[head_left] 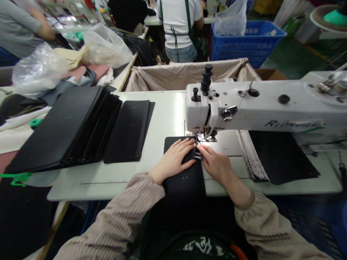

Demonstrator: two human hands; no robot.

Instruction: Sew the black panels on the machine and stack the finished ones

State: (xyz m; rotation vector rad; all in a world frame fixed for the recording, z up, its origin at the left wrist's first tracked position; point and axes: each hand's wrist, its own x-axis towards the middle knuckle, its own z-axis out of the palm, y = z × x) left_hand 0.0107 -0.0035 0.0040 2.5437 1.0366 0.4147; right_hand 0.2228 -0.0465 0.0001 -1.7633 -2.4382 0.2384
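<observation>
A black panel [184, 184] lies under the needle area of a white sewing machine [255, 104], its near end hanging over the table's front edge. My left hand [176, 157] rests flat on it, fingers stretched toward the presser foot [207, 137]. Just right of it, my right hand [217, 162] is closed, with the metal tips of small thread snips [200, 156] sticking out from under its fingers. Its thumb and forefinger touch the panel's right edge close to the foot. The grip end of the snips is hidden in the palm.
Left on the table [162, 108] are a tall stack of black panels [62, 122] and a smaller pile [128, 130]. More black panels with pale edges [279, 155] lie under the machine arm. Behind are a cloth-lined bin [162, 77], a blue crate [244, 43] and a person [180, 25].
</observation>
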